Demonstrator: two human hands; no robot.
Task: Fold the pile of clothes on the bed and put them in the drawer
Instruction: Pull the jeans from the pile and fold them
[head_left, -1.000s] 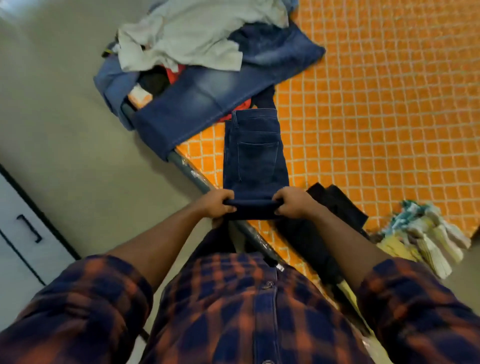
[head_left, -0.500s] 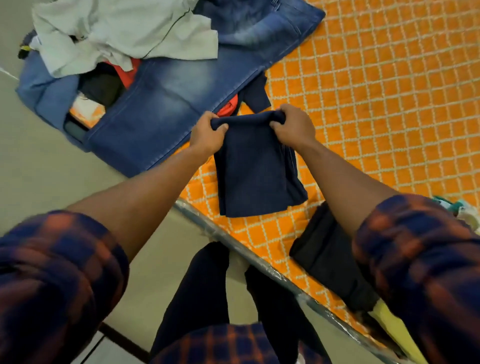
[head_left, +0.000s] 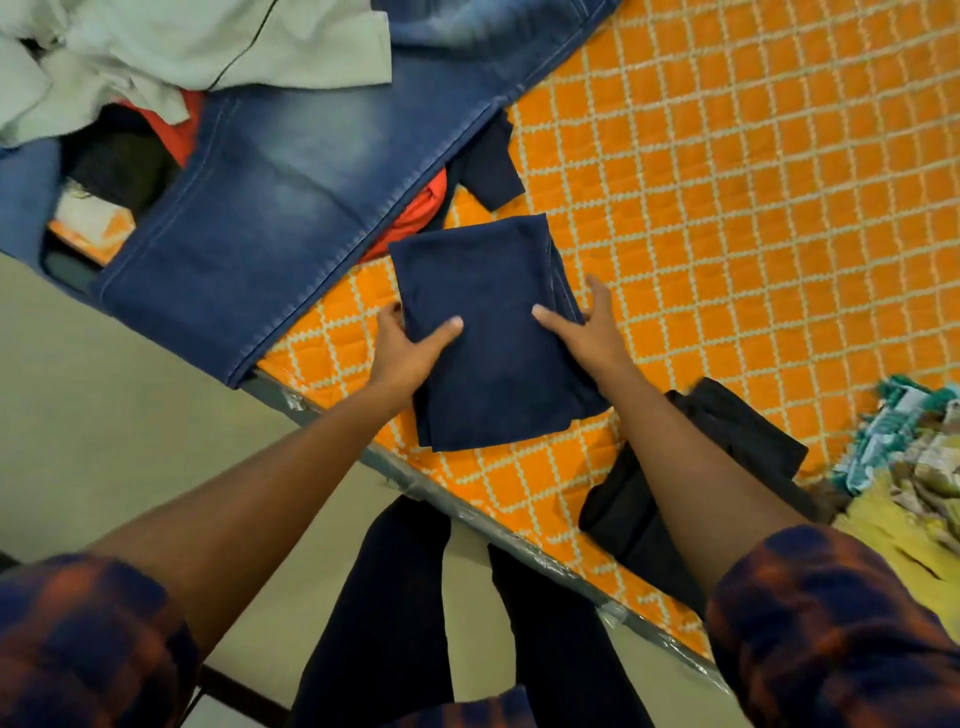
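Nearest the camera, two navy-and-orange checked flannel sleeves (head_left: 78, 639) are framing the view, and the person's legs in dark trousers (head_left: 395, 597) are standing on a plain beige floor (head_left: 130, 415). A grey metal bed rail (head_left: 519, 545) is running diagonally just beyond the legs, edging a bed covered by an orange quilted spread with a white lattice pattern (head_left: 727, 208).

On the spread, just beside the rail, a folded black fabric garment (head_left: 727, 441) is lying partly under the right forearm. To its right, at the frame edge, a crumpled green, white and yellow patterned cloth (head_left: 904, 467) is resting.

Further in, the folded dark navy denim trousers (head_left: 493, 353) are lying flat on the spread as a compact rectangle. The left hand (head_left: 410, 348) is gripping the rectangle's left edge, thumb on top and fingers (head_left: 388, 317) curling round the side. The right hand (head_left: 587, 332) is clamping the right edge, thumb on top and fingers (head_left: 597, 291) running along the stacked layers.

Beyond, the pile of unfolded clothes is occupying the bed's corner: faded blue denim jeans (head_left: 291, 208) are draping over the rail, a red garment (head_left: 426, 208) and a dark navy cloth (head_left: 493, 166) are showing beneath them, and a pale grey-green cotton shirt (head_left: 208, 47) is lying on top.
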